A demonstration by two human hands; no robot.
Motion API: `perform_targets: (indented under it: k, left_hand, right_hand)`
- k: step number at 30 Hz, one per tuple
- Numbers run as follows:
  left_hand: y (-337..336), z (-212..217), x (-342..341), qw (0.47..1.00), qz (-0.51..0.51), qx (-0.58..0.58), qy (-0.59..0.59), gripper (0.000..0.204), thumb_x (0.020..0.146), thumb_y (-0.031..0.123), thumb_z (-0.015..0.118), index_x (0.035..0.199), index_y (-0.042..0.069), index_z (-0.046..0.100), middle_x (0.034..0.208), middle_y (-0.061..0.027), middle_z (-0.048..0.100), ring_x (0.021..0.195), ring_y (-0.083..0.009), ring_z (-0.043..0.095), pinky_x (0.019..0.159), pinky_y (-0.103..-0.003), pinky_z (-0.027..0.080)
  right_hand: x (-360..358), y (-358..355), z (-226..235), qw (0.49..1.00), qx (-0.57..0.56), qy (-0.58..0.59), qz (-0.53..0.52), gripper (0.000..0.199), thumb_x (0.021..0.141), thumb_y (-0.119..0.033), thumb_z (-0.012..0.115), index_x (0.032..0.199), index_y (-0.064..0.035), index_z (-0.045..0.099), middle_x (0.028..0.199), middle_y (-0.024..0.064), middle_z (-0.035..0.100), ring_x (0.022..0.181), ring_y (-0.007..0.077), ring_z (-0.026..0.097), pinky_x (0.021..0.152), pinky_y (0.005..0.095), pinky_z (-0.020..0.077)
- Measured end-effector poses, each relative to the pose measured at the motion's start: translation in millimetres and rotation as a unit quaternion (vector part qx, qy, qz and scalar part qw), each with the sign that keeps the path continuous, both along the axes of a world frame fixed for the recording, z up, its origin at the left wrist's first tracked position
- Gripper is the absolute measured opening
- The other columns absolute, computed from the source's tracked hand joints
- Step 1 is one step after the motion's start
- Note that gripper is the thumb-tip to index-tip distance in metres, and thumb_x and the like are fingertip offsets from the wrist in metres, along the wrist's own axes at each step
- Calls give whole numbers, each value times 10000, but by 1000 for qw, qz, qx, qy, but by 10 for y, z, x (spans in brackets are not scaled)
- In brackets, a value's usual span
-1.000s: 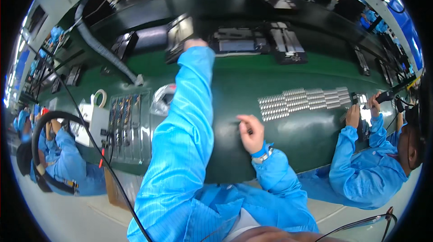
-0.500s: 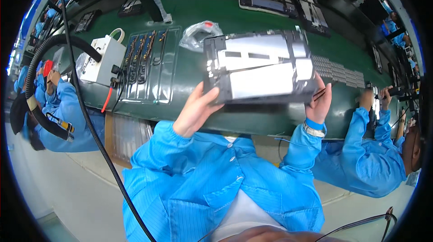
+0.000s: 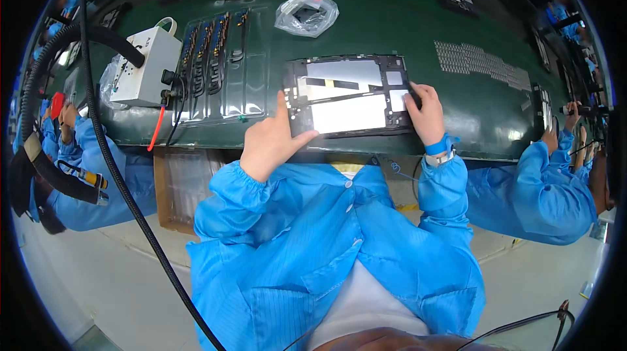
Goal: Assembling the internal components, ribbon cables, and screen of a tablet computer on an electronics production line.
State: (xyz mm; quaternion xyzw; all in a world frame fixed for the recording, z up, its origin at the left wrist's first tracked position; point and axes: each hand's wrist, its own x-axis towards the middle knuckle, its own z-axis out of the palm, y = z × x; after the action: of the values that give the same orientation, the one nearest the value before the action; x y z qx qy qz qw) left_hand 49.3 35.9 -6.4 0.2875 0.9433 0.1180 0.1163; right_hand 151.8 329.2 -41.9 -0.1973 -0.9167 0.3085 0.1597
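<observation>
An opened tablet (image 3: 349, 112) with a black frame and white and silver inner panels lies on the green bench in front of me, or just over it. My left hand (image 3: 268, 145) holds its left end, with the forefinger along the left edge and the thumb at the near corner. At the right end, my right hand (image 3: 428, 116) grips the edge, its thumb on top and the other fingers curled at the side. A blue band (image 3: 439, 146) and a watch (image 3: 439, 158) circle my right wrist. The tablet's underside is hidden.
Left of the tablet, a clear plastic tray (image 3: 251, 99) carries rows of small dark parts beside a white box (image 3: 147, 66) with a black hose. A clear plastic bag (image 3: 307, 14) and rows of small metal pieces (image 3: 483, 63) lie farther back. Co-workers sit on both sides.
The tablet has come down from a raised, tilted position to lie flat at the bench, nearer me. Both hands have come down with it, and the right thumb now rests on its top.
</observation>
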Motion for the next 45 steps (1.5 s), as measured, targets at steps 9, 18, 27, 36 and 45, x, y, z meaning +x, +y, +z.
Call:
perform_targets:
  k: [9,18,27,36,45]
  left_hand:
    - [-242,-138,127,986,13,166,-14,699,707,247,695,1236,-71,365,798,-183,571,702,-310,576,601,-377,467]
    - [-158,172,57,992,44,108,54,474,766,193,628,1165,-12,476,762,-145,560,690,-302,567,590,-353,463]
    - [804,-159,-942,943,-27,118,309,431,776,417,562,1071,104,581,1218,-142,464,1238,-277,313,942,-641,152]
    - [765,-362,-1099,962,-12,149,228,399,786,464,528,1048,170,594,1280,-214,383,1290,-304,211,913,-696,98]
    - [739,-394,-1103,962,-3,156,224,371,796,424,542,1061,167,579,1264,-209,402,1273,-304,249,901,-692,135]
  right_hand:
    - [280,-287,256,994,23,-82,67,626,645,-237,741,1134,53,479,1072,187,507,976,344,514,804,359,438]
    - [31,-447,637,996,-14,34,80,243,730,-111,640,928,11,568,1004,158,525,822,279,558,720,317,459]
    - [-1865,-799,626,933,-245,195,178,194,863,-184,541,890,2,590,669,1,539,597,70,473,516,200,375]
    - [-2236,-625,-27,945,-216,172,176,213,758,-33,636,968,-11,606,870,44,638,799,139,602,726,247,489]
    - [-2244,-641,-15,964,-156,120,179,207,723,-50,663,929,-61,666,904,93,654,758,158,627,691,250,499]
